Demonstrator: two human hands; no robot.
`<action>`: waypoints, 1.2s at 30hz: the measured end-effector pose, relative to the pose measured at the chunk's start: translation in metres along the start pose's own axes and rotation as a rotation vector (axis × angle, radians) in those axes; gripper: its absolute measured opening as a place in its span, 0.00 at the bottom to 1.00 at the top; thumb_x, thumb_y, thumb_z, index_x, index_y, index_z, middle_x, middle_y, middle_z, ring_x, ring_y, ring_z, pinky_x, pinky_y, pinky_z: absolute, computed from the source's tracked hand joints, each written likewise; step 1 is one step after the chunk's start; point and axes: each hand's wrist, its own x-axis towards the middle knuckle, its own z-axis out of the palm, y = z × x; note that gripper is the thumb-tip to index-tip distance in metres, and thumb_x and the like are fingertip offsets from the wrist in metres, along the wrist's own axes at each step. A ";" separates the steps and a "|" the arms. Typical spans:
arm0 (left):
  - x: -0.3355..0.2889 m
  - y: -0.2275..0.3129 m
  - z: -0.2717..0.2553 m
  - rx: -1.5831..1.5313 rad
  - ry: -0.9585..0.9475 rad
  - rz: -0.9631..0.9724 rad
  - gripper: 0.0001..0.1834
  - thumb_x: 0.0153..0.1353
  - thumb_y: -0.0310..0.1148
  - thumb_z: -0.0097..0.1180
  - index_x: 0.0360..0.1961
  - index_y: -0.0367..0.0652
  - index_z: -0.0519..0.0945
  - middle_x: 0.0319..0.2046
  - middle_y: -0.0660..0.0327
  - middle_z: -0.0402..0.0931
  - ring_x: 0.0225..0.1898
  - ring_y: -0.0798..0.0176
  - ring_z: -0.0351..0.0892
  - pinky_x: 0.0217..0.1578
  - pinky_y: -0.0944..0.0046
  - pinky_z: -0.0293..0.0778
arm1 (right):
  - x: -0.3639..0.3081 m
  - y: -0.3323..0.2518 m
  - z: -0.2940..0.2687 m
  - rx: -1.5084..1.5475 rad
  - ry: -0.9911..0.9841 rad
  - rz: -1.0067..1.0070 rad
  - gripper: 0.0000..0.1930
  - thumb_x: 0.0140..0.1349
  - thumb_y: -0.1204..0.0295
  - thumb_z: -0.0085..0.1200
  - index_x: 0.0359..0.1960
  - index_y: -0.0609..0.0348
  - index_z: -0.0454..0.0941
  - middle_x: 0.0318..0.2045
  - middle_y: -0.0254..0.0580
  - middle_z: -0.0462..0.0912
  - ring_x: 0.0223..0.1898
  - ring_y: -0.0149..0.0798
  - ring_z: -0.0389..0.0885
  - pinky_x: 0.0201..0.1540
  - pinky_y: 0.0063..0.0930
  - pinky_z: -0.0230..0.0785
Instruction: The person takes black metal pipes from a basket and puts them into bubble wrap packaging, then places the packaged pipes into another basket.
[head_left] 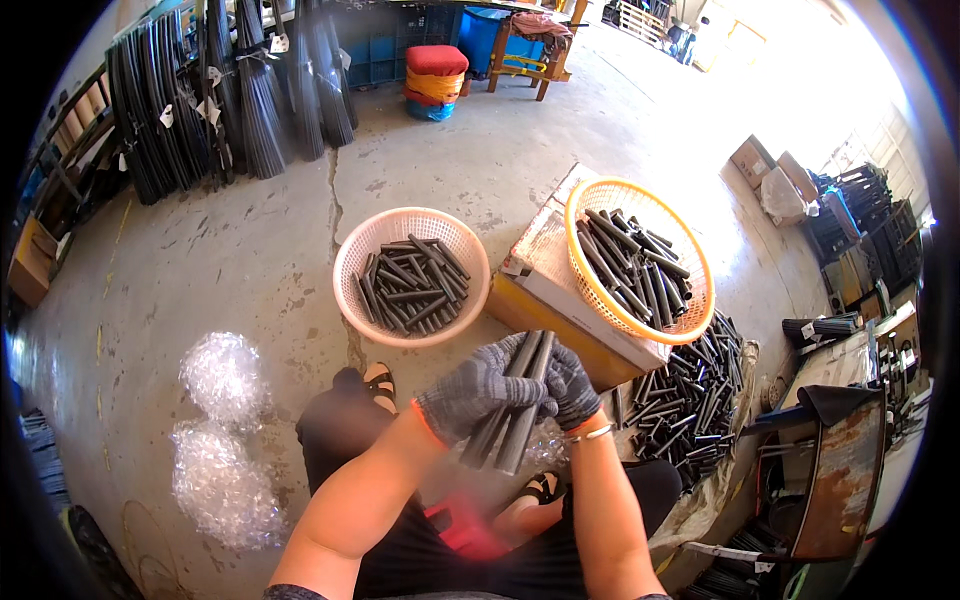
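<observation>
Two black tubes [519, 418] lie side by side between my hands, above my knees. My left hand [472, 385], in a grey knitted glove, is closed round them from the left. From the right, the gloved fingers of my right hand [572, 388] are closed on the same tubes. Beyond my hands stands a pale pink plastic basket [350, 245] on the floor, with many short black tubes [415, 285] in it. An orange-rimmed basket [700, 250] of longer black tubes [640, 265] rests on a cardboard box [555, 315].
Loose black tubes [690, 400] are heaped on a sheet at my right. Two bundles of clear plastic film [228, 480] lie on the floor at the left. A red-topped stool [437, 75] and bundled black rods [255, 110] stand farther off. A rusty metal cart [845, 470] is at the far right.
</observation>
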 end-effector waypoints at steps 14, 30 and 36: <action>-0.001 -0.002 -0.010 -0.159 0.179 0.001 0.18 0.57 0.33 0.59 0.47 0.38 0.73 0.34 0.57 0.78 0.34 0.61 0.81 0.35 0.60 0.79 | -0.071 0.182 -0.059 -0.472 0.491 0.328 0.20 0.64 0.62 0.46 0.55 0.57 0.67 0.49 0.47 0.75 0.38 0.39 0.78 0.38 0.29 0.72; -0.002 0.007 -0.001 0.015 0.210 0.007 0.19 0.57 0.34 0.58 0.47 0.34 0.72 0.34 0.54 0.79 0.34 0.59 0.81 0.37 0.62 0.79 | -0.055 0.176 -0.025 -1.509 -0.142 0.522 0.13 0.59 0.71 0.46 0.43 0.54 0.79 0.42 0.49 0.80 0.45 0.49 0.78 0.48 0.39 0.69; -0.001 0.009 -0.005 -0.132 0.189 0.079 0.20 0.57 0.35 0.60 0.48 0.37 0.72 0.34 0.57 0.78 0.33 0.60 0.81 0.35 0.61 0.79 | -0.082 0.187 -0.056 -0.809 0.534 0.533 0.19 0.65 0.62 0.46 0.53 0.58 0.70 0.46 0.47 0.77 0.32 0.40 0.77 0.32 0.30 0.69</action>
